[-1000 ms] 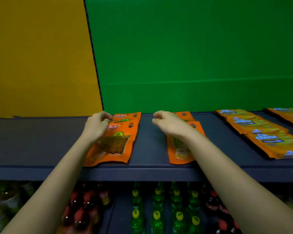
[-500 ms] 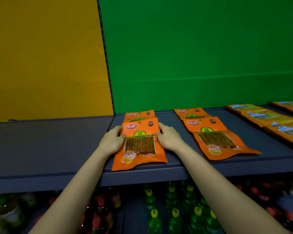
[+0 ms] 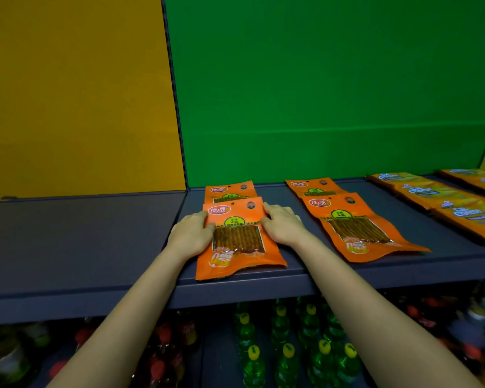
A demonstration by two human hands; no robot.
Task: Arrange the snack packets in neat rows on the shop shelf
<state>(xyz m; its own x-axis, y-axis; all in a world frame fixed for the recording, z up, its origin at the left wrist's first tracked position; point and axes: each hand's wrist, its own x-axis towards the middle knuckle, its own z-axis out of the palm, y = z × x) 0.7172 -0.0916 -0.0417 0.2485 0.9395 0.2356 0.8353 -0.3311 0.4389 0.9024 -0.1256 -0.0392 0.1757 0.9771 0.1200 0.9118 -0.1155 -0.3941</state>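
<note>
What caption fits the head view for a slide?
Left hand and right hand flank and touch the front orange packet on the shelf.

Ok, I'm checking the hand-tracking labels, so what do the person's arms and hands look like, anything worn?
Both are bare. The left forearm and right forearm show no sleeves up to the frame's lower edge. The left hand and right hand have no gloves, and no watch, bracelet or ring shows on the wrists or fingers that are in view.

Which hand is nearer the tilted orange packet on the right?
Right. The right hand sits just left of the tilted packet; the left hand is beyond the centre packet.
</note>
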